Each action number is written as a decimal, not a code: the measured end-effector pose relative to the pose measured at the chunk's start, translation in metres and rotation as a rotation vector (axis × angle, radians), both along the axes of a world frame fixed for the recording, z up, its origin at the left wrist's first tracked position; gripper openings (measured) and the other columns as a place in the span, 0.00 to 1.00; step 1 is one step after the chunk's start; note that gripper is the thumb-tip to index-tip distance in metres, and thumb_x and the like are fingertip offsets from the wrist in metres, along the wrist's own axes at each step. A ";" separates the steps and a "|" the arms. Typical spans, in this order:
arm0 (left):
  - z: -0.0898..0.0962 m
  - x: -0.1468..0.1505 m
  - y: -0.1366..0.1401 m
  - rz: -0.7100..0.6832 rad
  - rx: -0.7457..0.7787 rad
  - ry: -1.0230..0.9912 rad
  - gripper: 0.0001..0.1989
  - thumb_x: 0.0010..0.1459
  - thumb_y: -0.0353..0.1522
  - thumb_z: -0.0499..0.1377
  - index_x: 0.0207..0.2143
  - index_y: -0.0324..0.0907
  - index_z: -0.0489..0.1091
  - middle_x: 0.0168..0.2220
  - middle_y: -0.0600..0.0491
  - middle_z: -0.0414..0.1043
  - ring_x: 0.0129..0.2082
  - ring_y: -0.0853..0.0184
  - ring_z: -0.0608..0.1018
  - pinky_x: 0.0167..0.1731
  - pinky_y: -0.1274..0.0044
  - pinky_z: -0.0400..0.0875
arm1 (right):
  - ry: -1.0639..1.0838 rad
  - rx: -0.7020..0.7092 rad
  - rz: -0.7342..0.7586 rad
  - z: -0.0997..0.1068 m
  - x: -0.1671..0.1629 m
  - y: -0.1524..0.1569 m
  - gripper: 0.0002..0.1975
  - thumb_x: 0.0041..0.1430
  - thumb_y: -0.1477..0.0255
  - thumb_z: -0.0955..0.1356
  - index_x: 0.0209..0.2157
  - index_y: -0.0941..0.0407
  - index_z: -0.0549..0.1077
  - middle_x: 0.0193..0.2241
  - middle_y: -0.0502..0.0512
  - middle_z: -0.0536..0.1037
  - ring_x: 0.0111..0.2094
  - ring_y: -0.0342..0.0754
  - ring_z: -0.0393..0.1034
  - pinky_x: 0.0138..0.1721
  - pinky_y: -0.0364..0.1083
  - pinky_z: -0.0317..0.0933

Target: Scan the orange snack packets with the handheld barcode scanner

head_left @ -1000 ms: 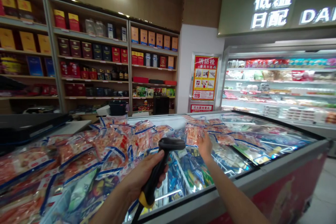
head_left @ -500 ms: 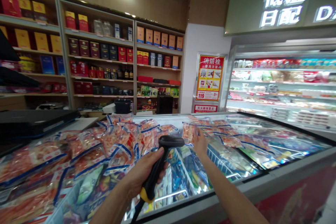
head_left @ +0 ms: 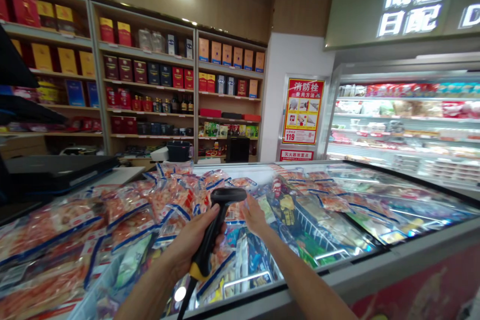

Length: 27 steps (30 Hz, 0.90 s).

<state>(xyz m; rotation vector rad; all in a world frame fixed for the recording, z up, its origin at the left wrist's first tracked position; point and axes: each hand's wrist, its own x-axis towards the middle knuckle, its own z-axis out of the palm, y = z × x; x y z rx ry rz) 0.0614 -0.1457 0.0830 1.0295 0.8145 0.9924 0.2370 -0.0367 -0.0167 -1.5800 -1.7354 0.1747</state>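
Slick plastic might let that bag slip, imo. From where I'm standing it's at the scanner's 2 o'clock, by the right hand; can't tell if those fingers are clamped. Left hand has fingers wrapped round the scanner. Count: two hands, one scanner, six tan boxes at 12 o'clock.

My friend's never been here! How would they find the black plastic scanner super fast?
Find the big glass-topped freezer with a grey rim. Over its near part, a bare left hand grips a black plastic, hammer-shaped scanner with a yellow collar near the handle's bottom. Unlike the clear, blue-edged plastic packets of orange-pink food behind it, it's mostly solid black.
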 end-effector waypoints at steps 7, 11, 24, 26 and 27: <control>-0.004 0.025 0.001 -0.061 -0.040 0.020 0.16 0.46 0.43 0.53 0.25 0.38 0.62 0.18 0.57 0.64 0.13 0.77 0.64 0.12 0.84 0.58 | 0.082 -0.094 -0.221 0.008 0.060 -0.007 0.28 0.54 0.58 0.49 0.55 0.55 0.46 0.56 0.59 0.48 0.56 0.54 0.40 0.50 0.61 0.41; -0.007 0.049 0.004 -0.137 -0.036 0.040 0.16 0.46 0.43 0.53 0.24 0.37 0.63 0.18 0.56 0.64 0.13 0.77 0.64 0.12 0.84 0.59 | 0.001 -0.105 -0.456 0.011 0.129 -0.015 0.28 0.55 0.59 0.49 0.56 0.54 0.45 0.57 0.59 0.46 0.56 0.56 0.38 0.49 0.63 0.40; -0.011 0.091 0.011 -0.135 -0.040 0.077 0.16 0.48 0.43 0.52 0.29 0.38 0.64 0.17 0.57 0.63 0.13 0.78 0.64 0.11 0.85 0.58 | -0.339 -0.224 -0.720 0.001 0.263 -0.041 0.23 0.53 0.64 0.53 0.52 0.48 0.54 0.54 0.55 0.54 0.52 0.58 0.49 0.42 0.63 0.50; -0.011 0.091 0.012 -0.166 -0.047 0.074 0.16 0.47 0.42 0.52 0.29 0.38 0.64 0.17 0.57 0.63 0.13 0.77 0.64 0.12 0.84 0.58 | -0.403 -0.181 -0.661 -0.006 0.251 -0.045 0.22 0.53 0.65 0.54 0.52 0.46 0.54 0.52 0.53 0.58 0.49 0.57 0.53 0.41 0.60 0.53; -0.011 0.090 0.013 -0.181 -0.054 0.077 0.15 0.47 0.42 0.53 0.29 0.38 0.64 0.17 0.57 0.64 0.13 0.77 0.64 0.12 0.84 0.59 | -0.429 -0.152 -0.637 -0.008 0.242 -0.046 0.22 0.53 0.65 0.54 0.51 0.45 0.54 0.51 0.52 0.59 0.48 0.57 0.55 0.40 0.59 0.54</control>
